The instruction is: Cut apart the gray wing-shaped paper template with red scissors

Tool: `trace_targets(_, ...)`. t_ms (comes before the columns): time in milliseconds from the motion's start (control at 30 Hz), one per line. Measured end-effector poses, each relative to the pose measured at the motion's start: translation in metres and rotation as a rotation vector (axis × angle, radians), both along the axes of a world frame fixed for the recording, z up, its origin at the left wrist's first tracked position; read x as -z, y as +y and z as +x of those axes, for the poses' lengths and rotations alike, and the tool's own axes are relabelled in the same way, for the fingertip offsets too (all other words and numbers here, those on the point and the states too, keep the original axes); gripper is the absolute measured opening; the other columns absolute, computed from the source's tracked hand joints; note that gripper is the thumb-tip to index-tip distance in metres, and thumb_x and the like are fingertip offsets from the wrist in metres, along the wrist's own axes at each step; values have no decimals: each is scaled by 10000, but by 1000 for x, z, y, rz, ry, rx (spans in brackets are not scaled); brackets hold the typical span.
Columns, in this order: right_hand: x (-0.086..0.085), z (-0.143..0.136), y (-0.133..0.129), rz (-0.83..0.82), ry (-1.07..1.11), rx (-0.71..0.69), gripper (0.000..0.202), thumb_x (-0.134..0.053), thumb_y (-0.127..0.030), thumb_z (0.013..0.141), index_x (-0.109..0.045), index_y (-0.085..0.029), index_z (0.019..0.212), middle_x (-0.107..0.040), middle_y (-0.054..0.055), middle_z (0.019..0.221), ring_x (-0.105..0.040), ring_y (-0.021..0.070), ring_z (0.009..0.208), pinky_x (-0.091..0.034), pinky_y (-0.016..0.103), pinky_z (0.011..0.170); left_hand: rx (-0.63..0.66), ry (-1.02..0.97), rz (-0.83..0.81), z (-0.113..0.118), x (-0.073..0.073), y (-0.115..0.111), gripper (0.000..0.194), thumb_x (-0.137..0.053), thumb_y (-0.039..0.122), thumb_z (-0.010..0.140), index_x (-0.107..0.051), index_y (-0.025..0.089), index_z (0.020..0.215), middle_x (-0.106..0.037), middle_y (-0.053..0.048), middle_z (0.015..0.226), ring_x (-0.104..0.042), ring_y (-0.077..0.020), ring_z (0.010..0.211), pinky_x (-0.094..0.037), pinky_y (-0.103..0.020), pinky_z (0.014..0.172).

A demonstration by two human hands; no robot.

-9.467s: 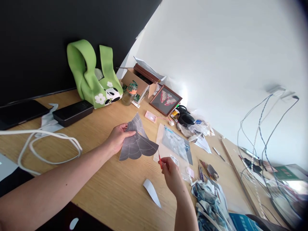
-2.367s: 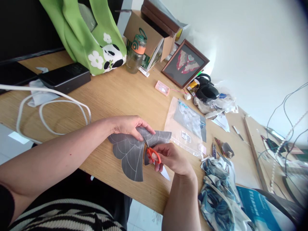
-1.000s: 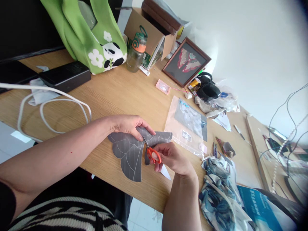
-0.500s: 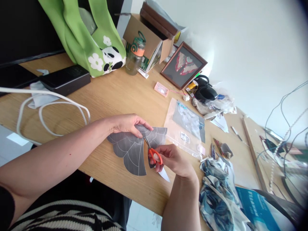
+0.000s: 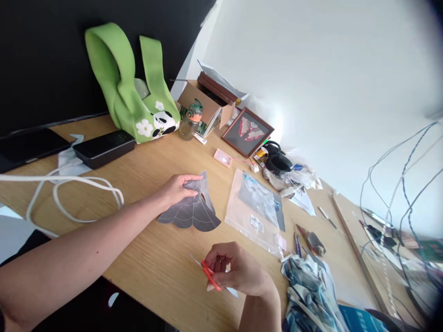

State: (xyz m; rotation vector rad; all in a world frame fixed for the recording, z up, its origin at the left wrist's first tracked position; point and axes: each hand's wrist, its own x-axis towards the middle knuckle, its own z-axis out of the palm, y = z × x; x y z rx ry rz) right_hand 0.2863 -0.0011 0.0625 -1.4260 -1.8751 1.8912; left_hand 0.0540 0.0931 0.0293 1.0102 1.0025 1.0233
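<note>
My left hand (image 5: 178, 189) pinches the top of a grey scalloped sheet (image 5: 187, 212) marked with white curved lines. A slit shows in the sheet near my fingertips, and its lower edge hangs in rounded lobes over the table. Nearer the table's front edge, my right hand (image 5: 230, 267) grips orange-handled scissors (image 5: 210, 275), their thin blades pointing up and left, apart from the sheet. A white scrap of paper (image 5: 232, 292) lies partly hidden beneath that hand.
Right of the sheet lies a clear plastic bag (image 5: 235, 210) with grey pieces. Behind stand a framed butterfly (image 5: 247, 132), a bottle (image 5: 189, 122) and a green panda bag (image 5: 138, 110). A white cable (image 5: 69, 216) loops at left; patterned cloth (image 5: 308, 286) bunches at right.
The scissors have come out of the slit, and my right hand has drawn them down toward the table's front edge. My left hand has turned and lifted the sheet. The camera view has tilted up.
</note>
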Motion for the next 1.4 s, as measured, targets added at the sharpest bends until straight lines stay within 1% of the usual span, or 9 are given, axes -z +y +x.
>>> trace_targets(167, 8, -33, -4, 384, -291, -20, 241, -749, -92, 626, -680, -194, 833, -639, -1, 885, -552, 99, 653, -392, 206, 559, -105, 100, 110, 1, -1, -1, 682, -668, 107, 673, -563, 192, 1342, -666, -64, 1272, -643, -207, 1062, -513, -279, 858)
trace_targets(367, 16, -55, -7, 525, -372, 8, 232, -741, -105, 675, -703, -229, 868, -576, 13, 986, -571, 132, 769, -435, 252, 693, -112, 199, 227, 1, -7, -4, 626, -622, 105, 687, -599, 186, 1307, -633, -41, 1322, -599, -223, 1140, -479, -276, 906)
trace_targets(533, 15, -57, -8, 494, -316, 1, 239, -665, -62, 712, -701, -213, 894, -622, -1, 840, -576, 129, 701, -439, 252, 657, -88, 269, 246, 0, -9, -6, 641, -573, 123, 726, -547, 188, 1363, -682, -24, 1168, -599, -133, 782, -453, -219, 667)
trace_targets(667, 14, -50, -6, 400, -133, 4, 359, -631, -111, 761, -661, -208, 1105, -672, 6, 816, -577, 114, 629, -461, 234, 604, -75, 271, 261, 1, -11, -7, 637, -571, 125, 731, -540, 192, 1364, -665, 34, 913, -362, -69, 529, -335, -212, 531)
trace_targets(800, 16, -45, 1, 444, 5, 420, 216, -620, -310, 835, -675, -158, 978, -599, -5, 664, -503, 85, 481, -398, 201, 440, 21, 185, 249, 6, -17, -13, 608, -580, 152, 756, -539, 167, 1362, -595, 49, 770, -390, -86, 588, -355, -214, 587)
trace_targets(900, 16, -47, 5, 434, 120, 744, 347, -668, -476, 798, -664, -144, 900, -572, -15, 603, -499, 82, 394, -342, 183, 328, 112, 149, 243, 11, -22, -20, 594, -592, 174, 773, -535, 172, 1365, -601, 38, 789, -421, -96, 634, -376, -217, 623)
trace_targets(1000, 14, -51, 7, 435, 225, 929, 430, -710, -534, 745, -670, -135, 900, -603, -12, 597, -505, 77, 338, -330, 167, 280, 167, 187, 281, 15, -23, -26, 567, -591, 201, 789, -549, 179, 1355, -568, 46, 738, -384, -97, 606, -364, -218, 595)
trace_targets(1167, 14, -52, 8, 449, 321, 1033, 431, -723, -506, 751, -673, -130, 956, -605, -33, 535, -495, 74, 303, -321, 144, 257, 213, 199, 336, 23, -23, -36, 551, -562, 208, 817, -532, 148, 1364, -571, 34, 737, -387, -96, 600, -391, -215, 594)
trace_targets(1400, 17, -50, 11, 468, 396, 1084, 359, -743, -461, 757, -680, -131, 884, -607, -36, 511, -483, 64, 300, -329, 133, 260, 132, 195, 449, 30, -23, -46, 562, -530, 193, 852, -474, 148, 1409, -549, 31, 762, -431, -84, 618, -449, -189, 621)
